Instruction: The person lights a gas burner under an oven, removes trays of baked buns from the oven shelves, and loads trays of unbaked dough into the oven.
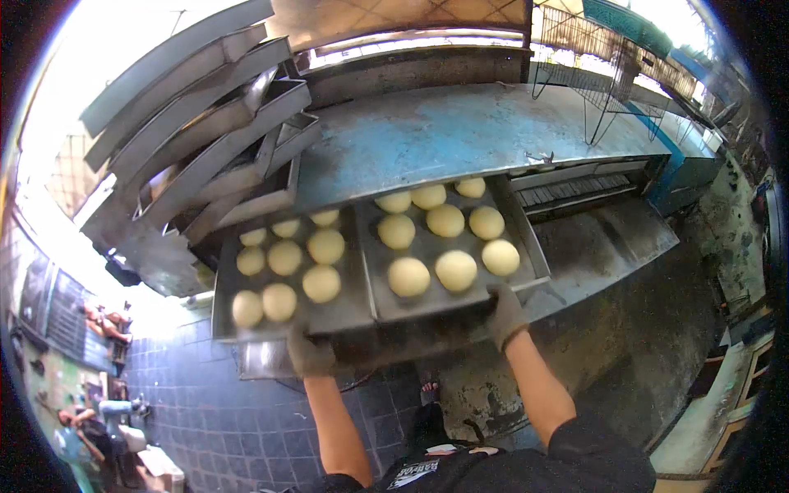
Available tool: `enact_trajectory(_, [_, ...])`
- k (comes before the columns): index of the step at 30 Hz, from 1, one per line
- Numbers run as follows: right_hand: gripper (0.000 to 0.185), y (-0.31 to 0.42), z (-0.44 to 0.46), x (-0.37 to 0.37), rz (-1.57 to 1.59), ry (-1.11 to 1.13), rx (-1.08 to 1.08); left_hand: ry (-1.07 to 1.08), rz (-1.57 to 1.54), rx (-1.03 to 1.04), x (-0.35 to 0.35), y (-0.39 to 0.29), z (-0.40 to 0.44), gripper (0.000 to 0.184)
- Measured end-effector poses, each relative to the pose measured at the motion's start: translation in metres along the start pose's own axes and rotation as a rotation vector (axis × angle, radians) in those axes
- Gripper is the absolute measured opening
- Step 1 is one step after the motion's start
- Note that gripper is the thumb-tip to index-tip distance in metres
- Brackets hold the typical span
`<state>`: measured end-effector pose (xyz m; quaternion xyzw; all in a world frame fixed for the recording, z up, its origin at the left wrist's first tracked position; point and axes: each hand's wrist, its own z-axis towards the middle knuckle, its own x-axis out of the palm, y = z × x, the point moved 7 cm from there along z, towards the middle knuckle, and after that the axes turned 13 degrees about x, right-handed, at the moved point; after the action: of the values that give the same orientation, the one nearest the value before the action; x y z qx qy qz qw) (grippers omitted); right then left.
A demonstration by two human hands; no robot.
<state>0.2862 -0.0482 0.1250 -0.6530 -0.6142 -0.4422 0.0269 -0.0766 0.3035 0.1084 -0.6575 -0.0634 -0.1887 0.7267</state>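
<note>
Two metal baking trays sit side by side, partly inside the opening of a metal oven. Pale, round dough balls (325,283) stand in rows on the left baking tray (345,306). The right baking tray (382,308) carries several more dough balls (445,220), and its back rows run under the oven top. My left hand (311,353), in a dark work glove, grips the front edge of the left tray. Also gloved, my right hand (507,319) is closed on the front edge of the right tray near its corner. My fingertips are partly hidden and slightly blurred.
Empty metal trays (222,123) are stacked crookedly at the left on the blue-grey oven top (411,131). A wire rack (604,82) stands at the back right. The open oven door (608,246) juts out at the right. Other people (82,419) are at the far left.
</note>
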Motion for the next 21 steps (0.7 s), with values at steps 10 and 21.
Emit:
enact_trajectory(10, [0.042,-0.187,-0.293,-0.293,-0.170,-0.041,-0.005,-0.337,-0.493,-0.346,-0.182,-0.074,-0.414,0.047])
enact_trajectory(21, [0.043,-0.278,-0.401,-0.417,-0.638,-0.319,0.161,-0.449,-0.410,-0.604,-0.303,-0.054,-0.552,0.048])
